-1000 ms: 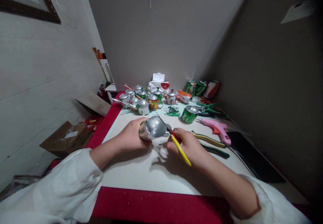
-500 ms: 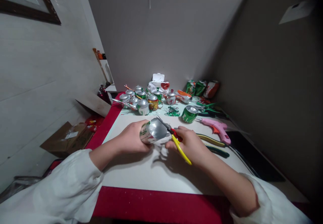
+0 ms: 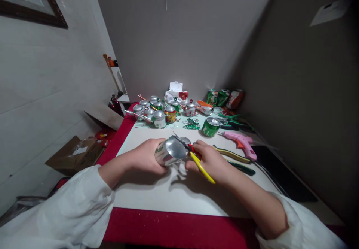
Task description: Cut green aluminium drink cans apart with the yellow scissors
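Note:
My left hand (image 3: 150, 157) is wrapped round a cut-open drink can (image 3: 164, 152), white and silver with green print. The can lies tilted, its shiny inside facing right and toward me. In my right hand (image 3: 210, 158) are scissors (image 3: 202, 169) with one yellow and one red handle. Their dark blades are at the can's upper rim; whether they bite into the metal I cannot tell. A round silver piece shows behind the blades, partly hidden. Beyond my right hand stands a short green can (image 3: 211, 126), near a heap of small green and silver scraps (image 3: 192, 123).
Several miniature teapots and pots made from cans (image 3: 159, 119) stand at the back left. At the right lie a pink glue gun (image 3: 241, 142), pliers (image 3: 234, 153) and a black flat panel (image 3: 283, 174). Crushed cans (image 3: 223, 98) lean near the back wall. A cardboard box (image 3: 74, 155) sits left of the table.
The can has turned slightly in my left hand and its opening sits a little lower. The scissors have shifted slightly with my right hand. Everything else stays put.

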